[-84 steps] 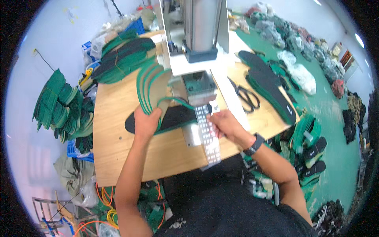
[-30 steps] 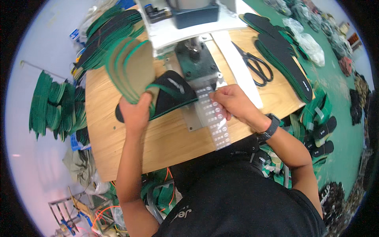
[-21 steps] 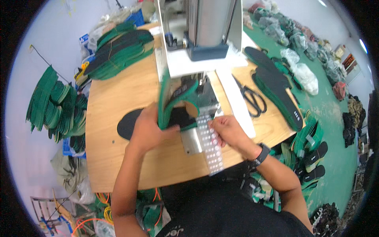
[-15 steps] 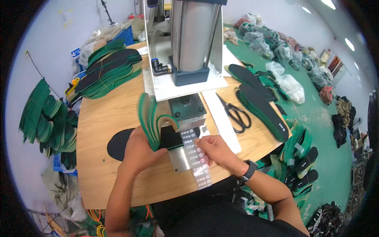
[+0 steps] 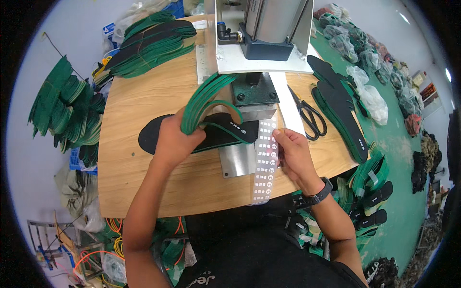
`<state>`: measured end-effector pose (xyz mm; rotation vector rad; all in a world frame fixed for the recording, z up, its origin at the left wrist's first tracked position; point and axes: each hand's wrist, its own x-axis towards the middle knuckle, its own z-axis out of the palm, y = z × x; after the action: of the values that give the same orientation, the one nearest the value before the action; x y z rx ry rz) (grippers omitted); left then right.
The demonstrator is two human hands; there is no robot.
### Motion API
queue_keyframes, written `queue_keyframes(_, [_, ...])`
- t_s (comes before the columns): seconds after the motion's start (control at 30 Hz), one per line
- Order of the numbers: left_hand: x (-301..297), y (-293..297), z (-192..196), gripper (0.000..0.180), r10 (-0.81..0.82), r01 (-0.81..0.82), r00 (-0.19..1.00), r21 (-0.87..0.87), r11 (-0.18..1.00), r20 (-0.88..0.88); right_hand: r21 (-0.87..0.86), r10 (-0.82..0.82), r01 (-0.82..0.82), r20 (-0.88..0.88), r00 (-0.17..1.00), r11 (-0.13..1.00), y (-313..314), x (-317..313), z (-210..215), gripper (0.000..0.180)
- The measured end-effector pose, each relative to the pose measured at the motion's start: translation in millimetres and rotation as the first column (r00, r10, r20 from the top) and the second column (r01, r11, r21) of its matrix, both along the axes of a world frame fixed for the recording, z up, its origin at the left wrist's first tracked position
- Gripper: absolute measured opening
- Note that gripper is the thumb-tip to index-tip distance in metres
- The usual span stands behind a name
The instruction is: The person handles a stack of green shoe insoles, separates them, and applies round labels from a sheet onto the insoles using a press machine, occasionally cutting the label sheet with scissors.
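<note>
My left hand point(image 5: 176, 141) grips a bundle of insoles point(image 5: 207, 98), green at the edges, their ends curled upward. One black-topped insole of the bundle bends down, showing small white print point(image 5: 237, 127) near its end. A further black insole point(image 5: 151, 134) lies flat beneath that hand. My right hand point(image 5: 295, 152) pinches the edge of a clear strip of white printed transfers point(image 5: 264, 165) between thumb and fingers. The strip hangs over a metal plate point(image 5: 236, 162), just in front of the press head point(image 5: 255, 92). Part of the lower insole is hidden by the bundle.
Scissors with black handles point(image 5: 313, 122) lie right of the press beside a white bar. Insoles are stacked at the back left point(image 5: 153, 53) and along the right edge point(image 5: 338, 113). More insole bundles point(image 5: 65, 103) stand beyond the table's left side. Bags point(image 5: 370, 96) line the green floor.
The view has shifted, so the table sits higher. The bundle has bent over to the right, and the insole's printed end has come into sight. My right hand still holds the strip.
</note>
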<state>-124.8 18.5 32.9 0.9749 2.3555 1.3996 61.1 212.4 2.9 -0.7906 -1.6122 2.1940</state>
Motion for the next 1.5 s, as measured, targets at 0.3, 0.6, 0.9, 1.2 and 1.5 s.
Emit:
queue_keyframes(0.3, [-2.4, -11.0, -8.4, 0.027, 0.112, -0.167, 0.976, 0.311, 0.936, 0.187, 0.210, 0.194, -0.248, 0.247, 0.949, 0.946, -1.6, -23.8, -5.0, 0.030])
queue_keyframes(0.6, [-8.1, -10.0, -13.6, 0.020, 0.128, -0.165, 0.983, 0.313, 0.935, 0.134, 0.179, 0.158, -0.208, 0.261, 0.952, 0.962, 1.0, -23.2, 0.7, 0.034])
queue_keyframes(0.9, [-11.5, -11.7, -19.0, 0.018, 0.147, -0.183, 0.981, 0.358, 0.916, 0.126, 0.205, 0.190, -0.250, 0.271, 0.943, 0.946, 1.6, -26.1, -1.9, 0.035])
queue_keyframes(1.2, [-7.5, -11.0, -15.3, 0.018, 0.190, -0.222, 0.973, 0.301, 0.927, 0.133, 0.207, 0.187, -0.259, 0.316, 0.930, 0.943, 3.0, -28.1, -1.1, 0.035])
queue_keyframes(1.5, [-6.4, -9.2, -17.7, 0.018, 0.269, -0.282, 0.959, 0.382, 0.880, 0.090, 0.236, 0.201, -0.275, 0.293, 0.935, 0.932, 2.2, -25.7, -3.1, 0.037])
